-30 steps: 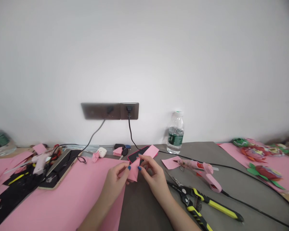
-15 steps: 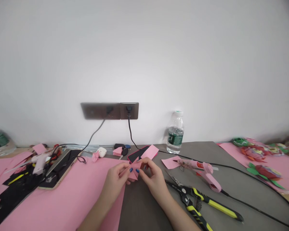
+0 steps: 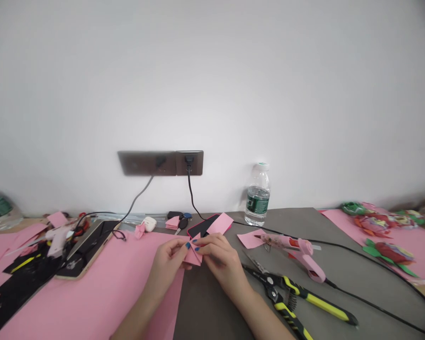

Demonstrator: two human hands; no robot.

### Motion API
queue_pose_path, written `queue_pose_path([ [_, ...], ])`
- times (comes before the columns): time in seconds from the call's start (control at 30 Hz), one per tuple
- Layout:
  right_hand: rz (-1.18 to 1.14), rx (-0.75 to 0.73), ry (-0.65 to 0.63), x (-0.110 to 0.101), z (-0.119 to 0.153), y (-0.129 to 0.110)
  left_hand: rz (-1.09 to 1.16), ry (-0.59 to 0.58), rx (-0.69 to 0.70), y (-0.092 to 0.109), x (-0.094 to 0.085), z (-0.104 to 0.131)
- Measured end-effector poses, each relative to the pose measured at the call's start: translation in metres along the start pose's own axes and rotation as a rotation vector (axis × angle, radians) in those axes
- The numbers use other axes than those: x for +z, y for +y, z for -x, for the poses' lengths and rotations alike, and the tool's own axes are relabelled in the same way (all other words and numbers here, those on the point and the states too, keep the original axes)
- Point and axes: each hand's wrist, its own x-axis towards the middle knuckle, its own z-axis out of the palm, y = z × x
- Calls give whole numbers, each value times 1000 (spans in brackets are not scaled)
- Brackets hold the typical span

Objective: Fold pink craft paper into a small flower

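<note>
A small folded piece of pink paper is held between both hands, over the right edge of a large pink sheet. My left hand pinches its left side, the blue-nailed thumb on top. My right hand touches its upper right part with blue-nailed fingertips pressed on the folds. The lower corner of the paper points down, and its far side is partly covered by the fingers. Behind the hands a pink paper strip lies across a dark phone with a pink edge.
On the right lie a pink glue gun with its cable, yellow-black pliers and paper flowers. A water bottle stands by the wall. Left are another phone, a white case and paper scraps.
My right hand's fingers have shifted up and closed over the top of the paper, with the thumb now hidden. The paper has turned slightly and moved a little left.
</note>
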Motion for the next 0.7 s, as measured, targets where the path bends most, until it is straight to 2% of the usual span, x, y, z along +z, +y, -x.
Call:
queue_pose_path([
  [0.27,61,-29,-39,0,2,3,-7,20,4,2,-1,0],
  [0.37,17,82,2,1,4,3,-17,30,17,1,-1,1],
  [0.5,-145,307,101,3,4,0,6,93,55,-4,-2,1],
  [0.63,-212,469,-67,6,3,0,23,79,67,-6,0,1],
  [0.7,-226,499,-83,7,3,1,29,67,68,-4,3,1],
])
